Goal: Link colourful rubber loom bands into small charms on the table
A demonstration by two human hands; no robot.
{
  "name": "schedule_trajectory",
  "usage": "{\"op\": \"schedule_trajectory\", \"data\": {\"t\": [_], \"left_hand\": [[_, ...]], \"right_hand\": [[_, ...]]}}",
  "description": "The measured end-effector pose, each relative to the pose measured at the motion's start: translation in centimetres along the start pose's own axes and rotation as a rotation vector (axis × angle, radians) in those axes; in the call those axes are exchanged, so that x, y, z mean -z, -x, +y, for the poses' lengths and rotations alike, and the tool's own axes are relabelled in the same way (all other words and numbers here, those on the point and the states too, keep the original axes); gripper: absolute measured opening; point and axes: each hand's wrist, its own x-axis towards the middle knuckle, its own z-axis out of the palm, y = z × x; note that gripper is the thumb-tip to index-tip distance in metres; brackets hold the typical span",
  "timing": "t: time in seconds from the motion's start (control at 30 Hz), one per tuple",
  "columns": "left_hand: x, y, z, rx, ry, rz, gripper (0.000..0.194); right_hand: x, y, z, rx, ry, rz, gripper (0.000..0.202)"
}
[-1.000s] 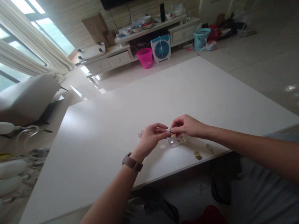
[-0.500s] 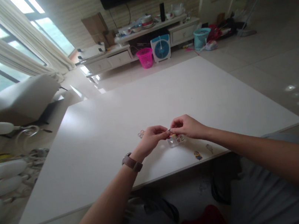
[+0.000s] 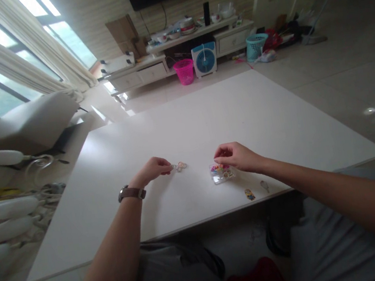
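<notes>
Working from the head view: both bare hands low over a white desk [image 3: 172, 133], well apart, palms down. Left hand [image 3: 154, 169], brown-strapped watch [image 3: 132, 193] on the wrist: fingers bunched narrow, tips right at the near-left side of a small cluster of rings [image 3: 182, 165] on the desk. Cluster sits just to the right of the fingertips; cannot tell if a ring is pinched. Right hand [image 3: 238, 155]: thumb and index drawn close together at the far edge of a clear box [image 3: 218, 179]. Box lies on the desk just below and nearer the person than those fingertips; contact unclear, cannot tell if anything is gripped. Colourful small pieces [image 3: 218, 168] in the box's far part, pale rings at its right side. Nearer the desk's front edge, below the right hand: yellow-and-blue figure piece [image 3: 249, 194], with a pale flat piece [image 3: 264, 186] just right of it, apart.
</notes>
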Motion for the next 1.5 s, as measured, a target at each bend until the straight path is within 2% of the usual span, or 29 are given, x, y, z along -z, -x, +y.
{"op": "schedule_trajectory", "data": {"t": [0.23,0.37,0.53,0.7,0.87,1.2,1.5], "left_hand": [[-0.5,-0.1,0.0,0.049,-0.142,-0.182,0.020],[-0.4,-0.3,-0.3,0.038,-0.228,-0.229,0.017],[-0.6,-1.0,-0.6,0.010,-0.410,-0.144,0.014],[-1.1,-1.4,-0.3,-0.027,-0.509,-0.108,0.016],[-1.0,-1.5,-0.4,-0.074,-0.548,0.007,0.026],[-0.8,-1.0,-0.1,-0.077,-0.542,-0.013,0.021],[-1.9,-1.3,0.0,-0.118,-0.578,0.058,0.020]], "right_hand": [[0.1,0.2,0.1,-0.004,0.029,-0.010,0.016],[0.1,0.2,0.1,-0.004,0.047,-0.008,0.016],[0.0,0.1,0.0,0.000,0.053,-0.018,0.016],[0.0,0.1,0.0,-0.006,0.056,-0.029,0.016],[0.1,0.2,0.0,-0.016,0.047,-0.032,0.016],[0.1,0.1,0.1,-0.009,0.068,-0.026,0.016],[0.1,0.2,-0.1,0.000,0.075,-0.028,0.016]]}}
